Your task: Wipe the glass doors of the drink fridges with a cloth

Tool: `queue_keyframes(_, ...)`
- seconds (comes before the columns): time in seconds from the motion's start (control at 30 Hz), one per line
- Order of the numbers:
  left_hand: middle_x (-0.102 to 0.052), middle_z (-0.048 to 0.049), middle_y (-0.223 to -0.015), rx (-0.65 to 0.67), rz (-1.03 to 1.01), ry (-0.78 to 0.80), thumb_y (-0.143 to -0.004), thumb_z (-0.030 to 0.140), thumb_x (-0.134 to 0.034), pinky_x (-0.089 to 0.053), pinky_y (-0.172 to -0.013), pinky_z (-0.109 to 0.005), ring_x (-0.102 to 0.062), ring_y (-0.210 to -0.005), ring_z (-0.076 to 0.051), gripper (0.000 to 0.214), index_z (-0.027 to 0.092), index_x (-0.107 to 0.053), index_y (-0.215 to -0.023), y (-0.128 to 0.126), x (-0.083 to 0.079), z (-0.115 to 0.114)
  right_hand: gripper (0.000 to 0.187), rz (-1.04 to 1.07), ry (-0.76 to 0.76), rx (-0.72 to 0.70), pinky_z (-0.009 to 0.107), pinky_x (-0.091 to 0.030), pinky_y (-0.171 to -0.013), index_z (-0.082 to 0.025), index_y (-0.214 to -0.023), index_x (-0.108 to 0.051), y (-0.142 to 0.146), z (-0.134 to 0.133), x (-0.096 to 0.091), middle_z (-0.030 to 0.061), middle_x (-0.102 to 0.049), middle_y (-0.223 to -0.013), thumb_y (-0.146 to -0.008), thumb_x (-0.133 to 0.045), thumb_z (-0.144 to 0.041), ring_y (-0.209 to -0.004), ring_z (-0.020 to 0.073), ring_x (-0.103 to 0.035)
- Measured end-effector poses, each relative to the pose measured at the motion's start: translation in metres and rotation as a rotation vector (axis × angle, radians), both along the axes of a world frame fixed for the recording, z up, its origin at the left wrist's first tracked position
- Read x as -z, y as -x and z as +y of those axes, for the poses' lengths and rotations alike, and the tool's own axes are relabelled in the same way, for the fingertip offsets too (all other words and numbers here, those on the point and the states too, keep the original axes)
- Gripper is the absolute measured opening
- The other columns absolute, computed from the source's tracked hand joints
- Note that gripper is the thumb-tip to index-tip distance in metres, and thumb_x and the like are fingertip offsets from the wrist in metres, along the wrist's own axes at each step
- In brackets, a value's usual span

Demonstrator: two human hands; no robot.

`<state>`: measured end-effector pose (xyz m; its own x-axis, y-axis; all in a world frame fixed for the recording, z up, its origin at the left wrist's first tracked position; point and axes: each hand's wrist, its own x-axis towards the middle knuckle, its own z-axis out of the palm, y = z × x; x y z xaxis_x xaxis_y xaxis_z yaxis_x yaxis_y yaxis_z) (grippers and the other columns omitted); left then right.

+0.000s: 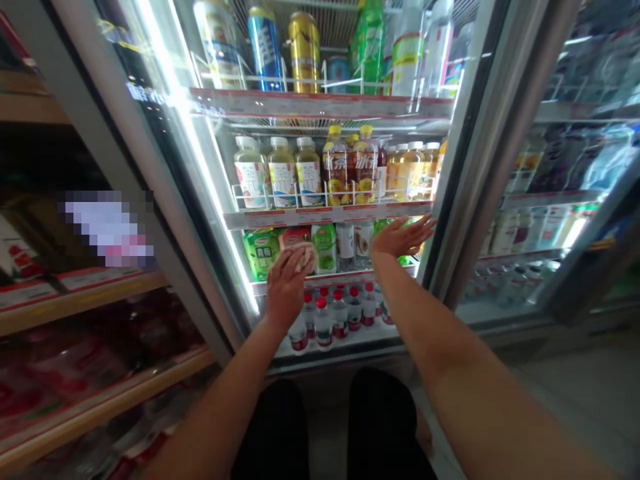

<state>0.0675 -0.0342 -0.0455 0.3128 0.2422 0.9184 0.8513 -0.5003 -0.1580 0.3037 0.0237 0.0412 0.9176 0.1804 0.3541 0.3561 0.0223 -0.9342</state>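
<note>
My left hand (pixel 286 283) is closed around a pale, crumpled cloth (pixel 306 256). It is held up in front of the drinks cooler, over a red pack (pixel 295 235) on the third shelf. My right hand (pixel 404 237) is raised at the cooler's right side with its fingers stretched out, holding nothing. Its fingertips are close to the metal door frame (pixel 453 220). Between the hands stand a green pack (pixel 324 247) and clear bottles (pixel 345 243). Whether either hand touches glass, I cannot tell.
Tea bottles (pixel 336 167) line the shelf above, with cans (pixel 304 53) on the top one. Red-capped bottles (pixel 324 323) fill the bottom. Wooden-edged shelves (pixel 90 300) with goods flank the left; another cooler door (pixel 535 200) is at right. My legs (pixel 383 427) are below.
</note>
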Motion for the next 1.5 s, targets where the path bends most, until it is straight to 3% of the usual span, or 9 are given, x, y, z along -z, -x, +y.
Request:
queue_keyframes(0.27, -0.056, -0.0023, -0.146, -0.026, 0.106, 0.116, -0.094, 0.014, -0.052, -0.040, -0.117, -0.046, -0.042, -0.142, -0.025, 0.051, 0.032, -0.054, -0.142, -0.006, 0.056, -0.016, 0.063, 0.004, 0.004, 0.015, 0.060, -0.027, -0.121, -0.020, -0.160, -0.020, -0.001, 0.003, 0.002, 0.0118, -0.020, -0.167, -0.101, -0.015, -0.042, -0.156, 0.0255, -0.017)
queue_keyframes(0.5, -0.058, -0.0021, -0.144, -0.005, 0.149, 0.218, -0.089, 0.009, -0.050, -0.040, -0.114, -0.045, -0.043, -0.142, -0.026, 0.059, 0.032, -0.054, -0.143, -0.009, 0.086, -0.025, 0.063, -0.002, -0.003, 0.016, 0.058, -0.027, -0.121, -0.019, -0.160, -0.021, -0.001, 0.001, 0.001, 0.0116, -0.019, -0.167, -0.101, -0.016, -0.043, -0.156, 0.0252, -0.016)
queue_keyframes(0.67, -0.061, -0.0013, -0.141, -0.027, 0.182, 0.200, -0.089, 0.009, -0.050, -0.041, -0.113, -0.042, -0.048, -0.138, -0.025, 0.056, 0.032, -0.058, -0.139, -0.004, 0.103, -0.024, 0.063, -0.001, 0.001, 0.016, 0.060, -0.028, -0.120, -0.021, -0.160, -0.019, -0.001, 0.001, 0.001, 0.0108, -0.019, -0.167, -0.101, -0.016, -0.043, -0.156, 0.0252, -0.017)
queue_keyframes(1.03, -0.062, -0.0035, -0.139, -0.024, 0.138, 0.182, -0.085, 0.008, -0.052, -0.046, -0.109, -0.043, -0.051, -0.134, -0.026, 0.057, 0.027, -0.059, -0.138, 0.000, 0.102, -0.029, 0.062, -0.014, -0.004, 0.033, 0.063, -0.030, -0.118, -0.022, -0.160, -0.021, -0.001, 0.003, 0.003, 0.0135, -0.022, -0.165, -0.102, -0.016, -0.042, -0.155, 0.0268, -0.020)
queue_keyframes(1.13, -0.062, -0.0028, -0.139, -0.011, 0.091, 0.183, -0.088, 0.009, -0.050, -0.045, -0.111, -0.044, -0.051, -0.134, -0.025, 0.057, 0.031, -0.057, -0.141, 0.002, 0.101, -0.029, 0.062, -0.019, -0.009, 0.032, 0.063, -0.029, -0.118, -0.022, -0.160, -0.021, -0.001, 0.003, 0.003, 0.0133, -0.022, -0.166, -0.101, -0.017, -0.042, -0.155, 0.0272, -0.020)
queue_keyframes(1.4, -0.063, -0.0061, -0.135, 0.053, -0.108, 0.067, -0.094, 0.008, -0.042, -0.046, -0.113, -0.044, -0.050, -0.133, -0.022, 0.049, 0.029, -0.063, -0.133, 0.013, 0.056, -0.014, 0.064, -0.001, 0.002, 0.007, 0.057, -0.027, -0.122, -0.017, -0.160, -0.020, -0.001, 0.001, 0.001, 0.0100, -0.017, -0.167, -0.101, -0.017, -0.042, -0.156, 0.0252, -0.016)
queue_keyframes(1.5, -0.059, -0.0080, -0.139, 0.060, -0.132, 0.066, -0.094, 0.011, -0.044, -0.044, -0.115, -0.046, -0.050, -0.134, -0.023, 0.048, 0.027, -0.060, -0.136, 0.016, 0.046, -0.015, 0.063, 0.003, 0.011, -0.006, 0.058, -0.026, -0.122, -0.018, -0.160, -0.019, -0.001, 0.000, 0.000, 0.0112, -0.017, -0.167, -0.101, -0.016, -0.043, -0.156, 0.0249, -0.015)
